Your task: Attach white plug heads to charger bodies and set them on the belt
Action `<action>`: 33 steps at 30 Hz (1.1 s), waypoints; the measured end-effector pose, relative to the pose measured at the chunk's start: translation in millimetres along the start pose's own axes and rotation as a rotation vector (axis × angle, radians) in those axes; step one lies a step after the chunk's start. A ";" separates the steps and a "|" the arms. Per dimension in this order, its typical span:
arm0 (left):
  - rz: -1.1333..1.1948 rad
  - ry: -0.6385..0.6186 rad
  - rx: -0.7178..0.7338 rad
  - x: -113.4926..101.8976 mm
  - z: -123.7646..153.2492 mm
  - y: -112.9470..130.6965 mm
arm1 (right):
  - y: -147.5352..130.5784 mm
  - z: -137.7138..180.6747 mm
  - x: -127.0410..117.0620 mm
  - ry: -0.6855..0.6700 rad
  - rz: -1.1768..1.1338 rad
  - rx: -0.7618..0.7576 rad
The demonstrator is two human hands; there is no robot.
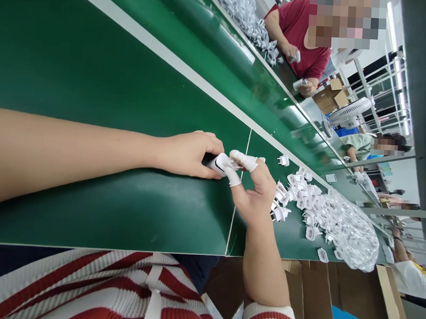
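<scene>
My left hand (191,154) is closed round a white charger (219,163), its end with a dark seam facing right. My right hand (254,190), with white finger cots on its thumb and forefinger, pinches the right end of the charger, where thin metal pins show between the fingers. Both hands meet at the charger, just above the green table (142,208). Much of the charger is hidden in my left palm. To the right of my right hand lies a loose heap of white plug heads (314,203) with metal pins.
A clear plastic bag (359,234) lies beyond the heap. A white strip (168,55) and a clear panel run along the table's far side. Across it, a co-worker in red (298,30) holds white pieces. Cardboard boxes (316,298) stand below the near edge.
</scene>
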State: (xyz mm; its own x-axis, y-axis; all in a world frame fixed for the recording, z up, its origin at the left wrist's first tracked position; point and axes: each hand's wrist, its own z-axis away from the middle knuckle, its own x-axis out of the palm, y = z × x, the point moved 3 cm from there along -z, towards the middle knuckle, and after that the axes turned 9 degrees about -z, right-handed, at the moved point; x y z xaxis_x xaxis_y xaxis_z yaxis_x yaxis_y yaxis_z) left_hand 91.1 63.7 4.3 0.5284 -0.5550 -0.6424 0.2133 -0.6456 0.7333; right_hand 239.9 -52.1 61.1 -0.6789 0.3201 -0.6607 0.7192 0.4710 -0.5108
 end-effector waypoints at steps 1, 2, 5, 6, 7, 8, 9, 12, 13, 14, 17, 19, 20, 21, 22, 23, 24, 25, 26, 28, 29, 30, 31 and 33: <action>-0.001 0.000 0.005 -0.1 0.0 0.4 | 0.0 -0.6 0.6 -0.018 0.032 -0.009; -0.002 0.000 0.007 -0.2 0.0 0.7 | 0.1 -1.2 1.4 -0.034 0.060 -0.015; 0.000 -0.002 0.005 -0.8 -0.1 1.6 | -0.2 -1.9 3.5 -0.055 0.104 -0.056; 0.003 -0.001 0.004 -0.9 -0.1 1.8 | -0.5 -1.8 4.0 -0.051 0.107 -0.074; 0.007 -0.003 0.003 -1.0 -0.1 1.9 | -0.6 -1.4 4.6 -0.046 0.109 -0.085; 0.012 -0.004 -0.002 -1.0 -0.2 1.8 | -0.4 -0.9 5.1 -0.040 0.113 -0.086; 0.019 -0.004 -0.010 -1.1 -0.2 1.7 | 0.1 -0.2 5.6 -0.032 0.115 -0.075; 0.036 -0.004 -0.030 -0.9 -0.3 1.2 | 1.8 1.3 6.9 -0.011 0.109 -0.009; 0.039 -0.003 -0.033 -0.8 -0.4 1.1 | 1.7 1.4 7.2 -0.006 0.105 0.001; 0.042 -0.001 -0.036 -0.7 -0.4 1.0 | 1.3 1.3 7.3 -0.002 0.103 -0.001; 0.047 0.007 -0.049 -0.3 -0.7 -0.2 | -1.3 0.0 5.9 0.037 0.100 -0.040; 0.045 0.018 -0.051 -0.1 -0.8 -1.1 | -2.4 -0.9 4.4 0.075 0.085 -0.059; 0.041 0.019 -0.049 0.0 -0.9 -1.5 | -2.5 -1.3 4.0 0.083 0.081 -0.060; 0.034 0.018 -0.046 0.2 -0.9 -1.8 | -2.5 -1.7 4.0 0.078 0.083 -0.058; 0.027 0.013 -0.044 0.5 -0.9 -2.1 | -2.2 -1.9 4.3 0.065 0.089 -0.052; 0.020 0.008 -0.042 0.7 -0.9 -2.3 | -1.9 -2.1 4.8 0.048 0.096 -0.041; 0.014 0.003 -0.039 0.9 -0.8 -2.4 | -1.6 -2.2 5.1 0.034 0.103 -0.030; 0.011 0.001 -0.037 1.0 -0.8 -2.5 | -1.3 -2.2 5.3 0.024 0.109 -0.021; 0.011 0.001 -0.034 1.1 -0.7 -2.4 | -1.1 -2.1 5.2 0.021 0.116 -0.014; 0.015 0.004 -0.028 1.0 -0.6 -2.1 | -0.7 -1.7 4.8 0.021 0.147 -0.007; 0.017 0.006 -0.026 0.9 -0.6 -1.8 | -0.4 -1.5 4.7 0.023 0.171 -0.011; 0.018 0.007 -0.024 0.9 -0.6 -1.5 | -0.1 -1.3 4.7 0.025 0.199 -0.021; 0.020 0.007 -0.023 0.9 -0.7 -1.2 | 0.1 -1.2 4.8 0.032 0.228 -0.035; 0.025 0.010 -0.033 0.9 -0.9 -0.5 | 0.3 -1.4 4.8 0.053 0.272 -0.071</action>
State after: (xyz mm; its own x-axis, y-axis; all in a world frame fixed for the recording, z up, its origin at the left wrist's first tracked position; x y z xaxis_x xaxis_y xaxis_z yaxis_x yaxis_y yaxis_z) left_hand 92.2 64.0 3.6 0.5419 -0.5658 -0.6215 0.2264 -0.6139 0.7563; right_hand 236.7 -49.3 58.5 -0.4709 0.4842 -0.7374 0.8649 0.4181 -0.2778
